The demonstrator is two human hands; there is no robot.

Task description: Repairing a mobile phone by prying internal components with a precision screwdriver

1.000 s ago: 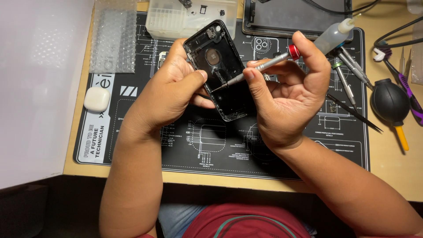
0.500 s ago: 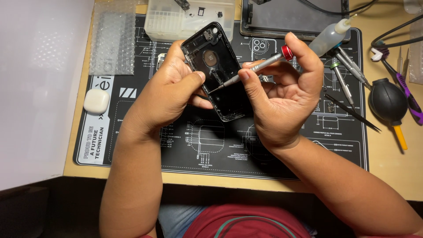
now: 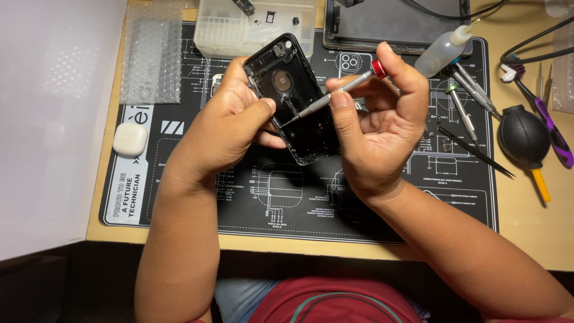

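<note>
My left hand (image 3: 230,122) grips an opened black phone housing (image 3: 293,98) by its left edge, holding it tilted above the black repair mat (image 3: 239,197), inner side up. My right hand (image 3: 376,125) pinches a slim silver screwdriver (image 3: 335,93) with a red cap. The tip of the screwdriver rests inside the housing near its middle.
A clear parts tray (image 3: 257,27) and a dark phone screen (image 3: 394,24) lie at the mat's far edge. A small squeeze bottle (image 3: 442,51), spare screwdrivers (image 3: 469,96), black tweezers (image 3: 475,152) and a black air blower (image 3: 526,137) lie at right. Bubble wrap (image 3: 149,57) and a white case (image 3: 130,139) lie at left.
Both hands and the housing have shifted slightly up and left in view. The screwdriver has stayed in the housing, with its red cap now a little further from me.
</note>
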